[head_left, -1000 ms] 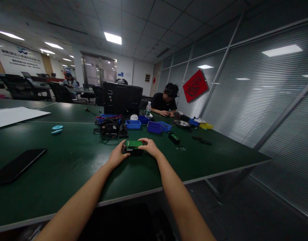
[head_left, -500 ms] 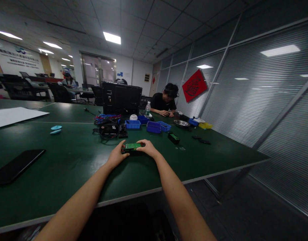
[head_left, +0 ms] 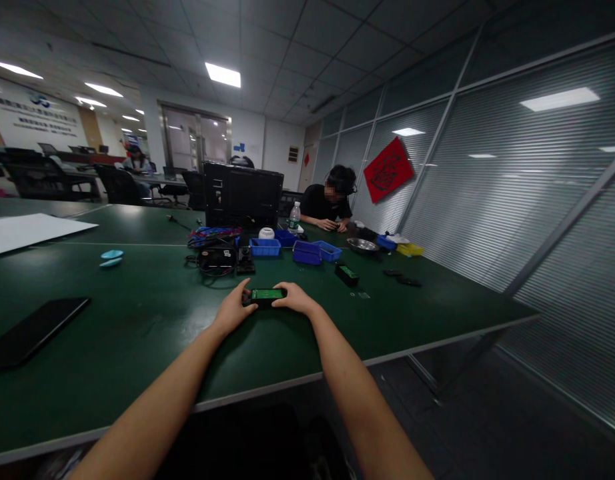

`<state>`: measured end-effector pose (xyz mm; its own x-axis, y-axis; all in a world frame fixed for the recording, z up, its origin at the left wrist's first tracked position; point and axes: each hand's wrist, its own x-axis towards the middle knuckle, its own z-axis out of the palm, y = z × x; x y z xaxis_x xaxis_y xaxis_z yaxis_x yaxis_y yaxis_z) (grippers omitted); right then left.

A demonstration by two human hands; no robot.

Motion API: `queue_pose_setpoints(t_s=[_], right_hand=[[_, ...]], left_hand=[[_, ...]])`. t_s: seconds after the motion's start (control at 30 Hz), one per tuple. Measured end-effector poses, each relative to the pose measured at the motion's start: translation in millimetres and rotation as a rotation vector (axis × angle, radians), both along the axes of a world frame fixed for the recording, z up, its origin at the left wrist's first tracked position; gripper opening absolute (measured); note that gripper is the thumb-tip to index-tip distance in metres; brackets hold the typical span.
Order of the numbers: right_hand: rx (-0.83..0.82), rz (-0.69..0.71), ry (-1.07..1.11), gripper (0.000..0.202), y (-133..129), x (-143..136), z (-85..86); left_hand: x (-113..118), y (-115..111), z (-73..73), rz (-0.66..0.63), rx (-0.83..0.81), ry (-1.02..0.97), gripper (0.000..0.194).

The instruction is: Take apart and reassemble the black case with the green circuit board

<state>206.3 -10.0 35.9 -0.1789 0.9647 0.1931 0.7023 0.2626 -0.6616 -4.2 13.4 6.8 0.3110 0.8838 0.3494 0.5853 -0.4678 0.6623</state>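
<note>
A green circuit board (head_left: 267, 294) lies level inside a small black case (head_left: 265, 303) on the table in front of me. My left hand (head_left: 234, 308) grips the left end of the case, thumb at the near side and fingers behind. At the right end, my right hand (head_left: 295, 298) closes round the case in the same way. A similar black case with a green board (head_left: 347, 274) stands to the right, apart from both hands. Small clear pieces (head_left: 363, 295) lie near it.
Beyond my hands are a black adapter with cables (head_left: 216, 259), blue bins (head_left: 306, 253), a baseball (head_left: 266, 233) and a monitor (head_left: 243, 195). A metal bowl (head_left: 362, 246) and dark flat parts (head_left: 408, 282) lie right. A co-worker (head_left: 332, 200) sits across the green table (head_left: 152, 320).
The green board has dropped from sitting proud of the case to lying lower within its walls. My right fingers have shifted slightly down to the case's side.
</note>
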Motion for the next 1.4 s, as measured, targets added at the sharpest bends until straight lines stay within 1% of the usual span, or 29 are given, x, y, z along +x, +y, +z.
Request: queue_pose_setpoints(t_s=[0.07,0.17,0.23,0.27,0.33,0.4,0.53,0.67,0.73,0.83,0.93,1.0,1.1,1.2,1.3,1.4], right_hand=[[-0.005,-0.151,-0.012,0.045,4.4,7.5,-2.0],[0.000,-0.500,-0.026,0.048,9.2,28.2,-4.8],[-0.022,-0.737,-0.072,0.052,10.0,45.2,-6.5],[-0.030,-0.829,-0.094,0.053,9.9,53.3,-7.2],[-0.048,-0.936,-0.090,0.055,9.3,66.6,-8.3],[-0.059,-0.993,-0.053,0.054,9.2,74.4,-8.9],[-0.095,-1.034,-0.024,0.047,10.5,75.9,-9.4],[-0.091,-1.020,-0.046,0.039,12.0,71.1,-10.1],[-0.044,-0.984,-0.060,0.036,12.4,67.5,-10.5],[0.024,-0.882,-0.100,0.032,12.3,59.0,-11.1],[-0.001,-0.784,-0.166,0.037,11.8,49.3,-11.7],[-0.040,-0.763,-0.199,0.043,11.5,45.4,-11.9],[-0.059,-0.765,-0.238,0.051,11.1,44.3,-12.1],[-0.060,-0.772,-0.287,0.046,11.0,45.3,-12.3],[-0.068,-0.792,-0.271,0.041,11.0,45.9,-12.1],[-0.017,-0.861,-0.258,0.042,10.6,47.4,-11.8]], left_hand=[[-0.1,-0.3,0.2,0.012,-0.001,0.001,0.075],[-0.4,-0.3,-0.3,0.014,0.006,0.007,0.072],[-0.7,0.3,-1.2,0.009,0.012,0.013,0.071],[-0.8,0.7,-1.8,0.006,0.013,0.014,0.071],[-1.1,1.8,-3.0,0.000,0.012,0.017,0.071],[-1.3,2.7,-4.0,-0.007,0.011,0.020,0.071],[-1.5,3.8,-5.3,-0.011,0.013,0.025,0.069],[-1.7,5.0,-7.3,-0.014,0.014,0.030,0.066],[-1.7,5.5,-8.2,-0.015,0.013,0.032,0.066],[-1.8,5.7,-8.5,-0.017,0.010,0.042,0.065],[-1.8,5.6,-7.8,-0.018,0.010,0.053,0.063],[-1.9,5.5,-7.3,-0.019,0.015,0.058,0.062],[-2.0,4.9,-6.5,-0.021,0.024,0.065,0.063],[-1.9,3.6,-5.3,-0.026,0.015,0.067,0.062],[-1.9,3.0,-4.7,-0.032,0.001,0.071,0.061],[-2.0,3.7,-5.1,-0.033,-0.002,0.071,0.061]])
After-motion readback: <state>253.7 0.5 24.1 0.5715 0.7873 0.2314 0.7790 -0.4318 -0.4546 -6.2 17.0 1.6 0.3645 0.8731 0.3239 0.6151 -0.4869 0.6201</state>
